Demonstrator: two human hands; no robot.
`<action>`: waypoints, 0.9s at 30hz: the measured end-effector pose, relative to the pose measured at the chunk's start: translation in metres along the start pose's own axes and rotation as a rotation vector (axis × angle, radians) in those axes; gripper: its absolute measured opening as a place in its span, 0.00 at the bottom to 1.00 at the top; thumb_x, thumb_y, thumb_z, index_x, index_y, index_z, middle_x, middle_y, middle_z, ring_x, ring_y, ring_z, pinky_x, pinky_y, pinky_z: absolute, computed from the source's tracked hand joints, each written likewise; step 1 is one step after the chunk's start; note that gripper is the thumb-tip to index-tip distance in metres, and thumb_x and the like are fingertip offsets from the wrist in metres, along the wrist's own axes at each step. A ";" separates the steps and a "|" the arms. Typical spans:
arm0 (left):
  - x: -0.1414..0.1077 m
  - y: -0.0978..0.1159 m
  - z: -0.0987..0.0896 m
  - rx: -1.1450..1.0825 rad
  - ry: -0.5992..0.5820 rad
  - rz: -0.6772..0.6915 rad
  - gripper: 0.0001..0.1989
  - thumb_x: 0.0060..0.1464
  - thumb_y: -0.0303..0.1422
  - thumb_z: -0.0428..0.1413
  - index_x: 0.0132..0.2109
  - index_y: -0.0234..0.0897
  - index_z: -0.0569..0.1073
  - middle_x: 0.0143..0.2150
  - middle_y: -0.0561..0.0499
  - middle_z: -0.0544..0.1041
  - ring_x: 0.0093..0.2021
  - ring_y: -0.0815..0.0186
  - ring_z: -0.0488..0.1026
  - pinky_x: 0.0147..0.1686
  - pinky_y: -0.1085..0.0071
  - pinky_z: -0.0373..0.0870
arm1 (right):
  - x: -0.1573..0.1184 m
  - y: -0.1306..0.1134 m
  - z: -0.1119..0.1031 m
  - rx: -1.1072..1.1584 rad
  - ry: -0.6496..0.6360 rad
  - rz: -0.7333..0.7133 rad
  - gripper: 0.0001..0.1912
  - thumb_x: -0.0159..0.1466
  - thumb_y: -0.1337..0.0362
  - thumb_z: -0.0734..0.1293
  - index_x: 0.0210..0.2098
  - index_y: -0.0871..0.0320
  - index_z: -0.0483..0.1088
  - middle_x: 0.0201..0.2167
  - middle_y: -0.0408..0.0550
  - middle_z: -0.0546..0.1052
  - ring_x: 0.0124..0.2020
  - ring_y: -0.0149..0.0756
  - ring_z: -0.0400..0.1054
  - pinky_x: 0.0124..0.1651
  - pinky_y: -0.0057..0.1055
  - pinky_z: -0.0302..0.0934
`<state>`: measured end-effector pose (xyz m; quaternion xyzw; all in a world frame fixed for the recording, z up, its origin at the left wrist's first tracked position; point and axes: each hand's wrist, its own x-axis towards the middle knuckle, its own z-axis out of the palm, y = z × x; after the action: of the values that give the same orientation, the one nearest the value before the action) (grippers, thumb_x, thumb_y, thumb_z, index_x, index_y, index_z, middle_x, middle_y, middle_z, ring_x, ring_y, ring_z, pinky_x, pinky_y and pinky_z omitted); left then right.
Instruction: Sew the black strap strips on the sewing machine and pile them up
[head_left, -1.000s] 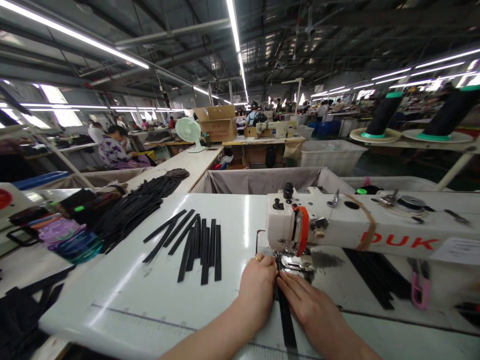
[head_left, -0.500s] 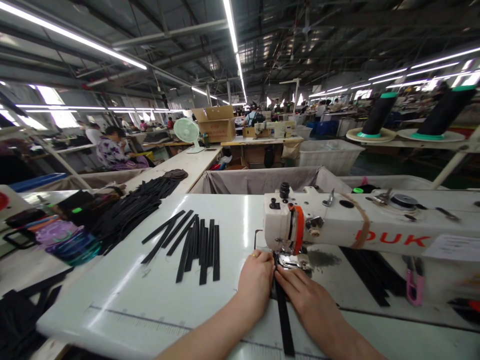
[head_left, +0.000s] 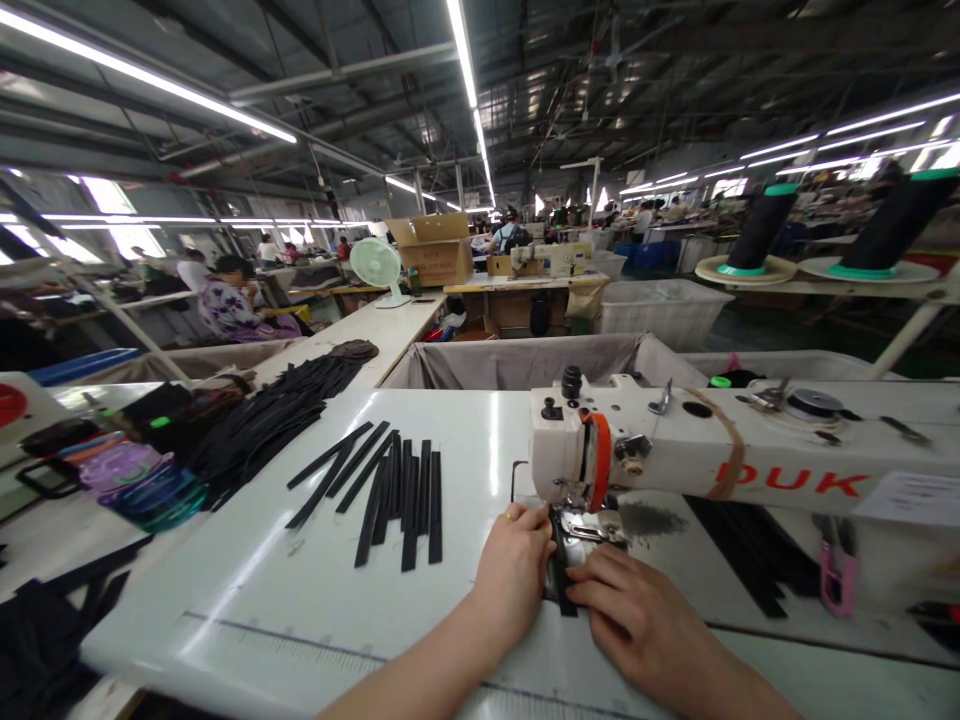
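a narrow black strip (head_left: 561, 560) lies on the desk (head_left: 262, 580) in front of the sewing machine (head_left: 690, 445), its far end at the metal fittings (head_left: 589, 528) under the machine's head (head_left: 555, 450), its near end toward the person. the left hand (head_left: 514, 555) sits to the strip's left, fingers bent and close together, their tips touching it near the fittings. the right hand (head_left: 637, 610) is on the other side, fingers loosely curled, tips touching the strip closer to its near end. whether the hands pinch the strip or only press on it, i cannot tell. to the left, a group of loose strips (head_left: 409, 500) is fanned out on the desk, some overlapping. to the right, more dark strips (head_left: 742, 555) lie under the machine's arm (head_left: 787, 440), with pink-handled snips (head_left: 836, 575) just beside them. past the desk's left edge is a heap of black fabric pieces (head_left: 270, 430).
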<state>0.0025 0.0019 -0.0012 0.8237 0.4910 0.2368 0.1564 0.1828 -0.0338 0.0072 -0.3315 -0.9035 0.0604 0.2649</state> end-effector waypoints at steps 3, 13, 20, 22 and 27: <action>0.000 0.001 -0.001 0.032 -0.016 -0.006 0.10 0.59 0.22 0.48 0.37 0.34 0.74 0.47 0.46 0.76 0.45 0.58 0.68 0.48 0.60 0.68 | 0.001 0.002 0.001 0.004 0.005 0.009 0.15 0.60 0.75 0.60 0.39 0.55 0.74 0.37 0.47 0.76 0.41 0.36 0.69 0.47 0.34 0.65; -0.001 0.000 0.001 0.041 -0.003 0.024 0.09 0.61 0.24 0.48 0.39 0.35 0.73 0.49 0.47 0.75 0.45 0.59 0.68 0.49 0.62 0.67 | 0.004 0.010 0.008 -0.098 0.041 0.041 0.18 0.61 0.75 0.58 0.46 0.58 0.71 0.43 0.50 0.76 0.45 0.40 0.68 0.51 0.39 0.65; -0.001 0.004 -0.005 0.065 -0.021 0.043 0.11 0.62 0.24 0.47 0.39 0.36 0.74 0.48 0.47 0.75 0.45 0.60 0.68 0.50 0.61 0.66 | 0.004 0.011 0.009 -0.129 0.032 0.034 0.18 0.60 0.76 0.60 0.47 0.59 0.71 0.44 0.51 0.76 0.45 0.41 0.68 0.50 0.41 0.65; -0.001 0.006 -0.009 0.070 -0.036 0.033 0.11 0.61 0.24 0.47 0.38 0.36 0.74 0.48 0.48 0.76 0.44 0.60 0.68 0.49 0.62 0.66 | 0.004 0.011 0.009 -0.134 0.031 0.031 0.18 0.59 0.76 0.60 0.47 0.59 0.71 0.44 0.51 0.76 0.45 0.41 0.68 0.50 0.41 0.65; -0.001 0.008 -0.016 0.071 -0.073 0.025 0.13 0.60 0.24 0.48 0.33 0.37 0.75 0.42 0.48 0.77 0.42 0.60 0.69 0.46 0.64 0.67 | 0.002 0.012 0.009 -0.131 0.036 0.022 0.18 0.61 0.76 0.59 0.48 0.59 0.71 0.45 0.50 0.75 0.46 0.42 0.67 0.51 0.42 0.65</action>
<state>-0.0006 -0.0024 0.0165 0.8429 0.4827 0.1908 0.1418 0.1834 -0.0230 -0.0029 -0.3589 -0.8970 -0.0018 0.2581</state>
